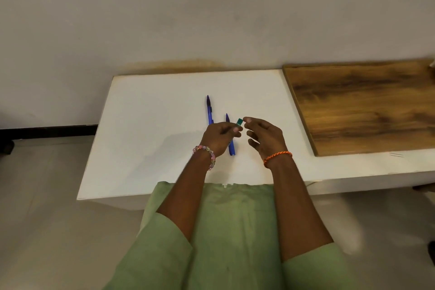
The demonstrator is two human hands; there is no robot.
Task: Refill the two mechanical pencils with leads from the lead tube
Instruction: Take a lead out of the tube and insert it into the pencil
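Note:
Two blue mechanical pencils lie on the white table point(146, 143). The left pencil point(209, 109) points away from me, its near end hidden behind my left hand. The right pencil point(231, 146) lies partly under my left hand, its tip showing at the far side. My left hand point(219, 138) is closed around the lead tube point(239, 122), whose green top sticks out above my fingers. My right hand point(264, 135) hovers just right of the tube, thumb and forefinger close to its top, fingers apart and holding nothing.
A dark wooden board point(362, 103) lies on the table's right side. The wall stands directly behind the table. My green-clothed lap sits against the table's near edge.

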